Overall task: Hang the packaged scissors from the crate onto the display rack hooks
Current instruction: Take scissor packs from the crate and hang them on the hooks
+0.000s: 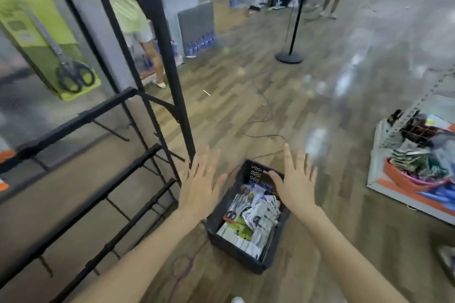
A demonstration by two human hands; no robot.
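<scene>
Both hands, left hand and right hand, hovered empty, fingers spread, above the crate; picking a scissors pack came next.

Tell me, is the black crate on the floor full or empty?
Partly full. The black crate holds a pile of packaged scissors, with wall showing above them.
</scene>
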